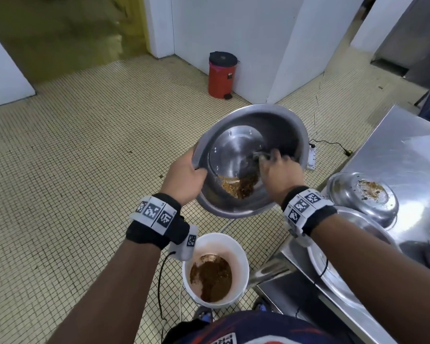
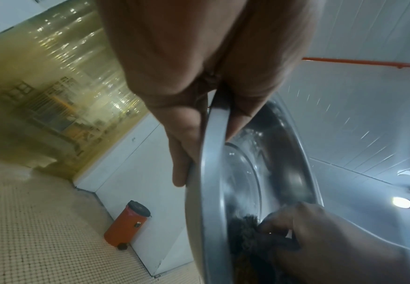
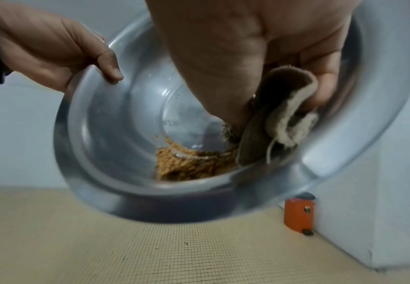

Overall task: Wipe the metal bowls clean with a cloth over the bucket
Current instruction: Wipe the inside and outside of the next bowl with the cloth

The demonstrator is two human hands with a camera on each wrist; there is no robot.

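A large metal bowl (image 1: 236, 145) is tilted toward me above the floor, with brown crumbly food residue (image 1: 238, 186) gathered at its lower inner wall. My left hand (image 1: 184, 177) grips the bowl's left rim (image 2: 211, 153), thumb inside. Inside the bowl, my right hand (image 1: 278, 167) holds a bunched brown-grey cloth (image 3: 279, 119) against the wall next to the residue (image 3: 192, 163). A white bucket (image 1: 241, 249) stands on the floor below and nearer to me, with brown waste in its bottom.
A steel counter (image 1: 407, 150) at right carries more dirty metal bowls (image 1: 345, 192). A red pedal bin (image 1: 221, 74) stands by the white wall. A power strip and cable (image 1: 312, 157) lie on the tiled floor (image 1: 85, 157) behind the bowl.
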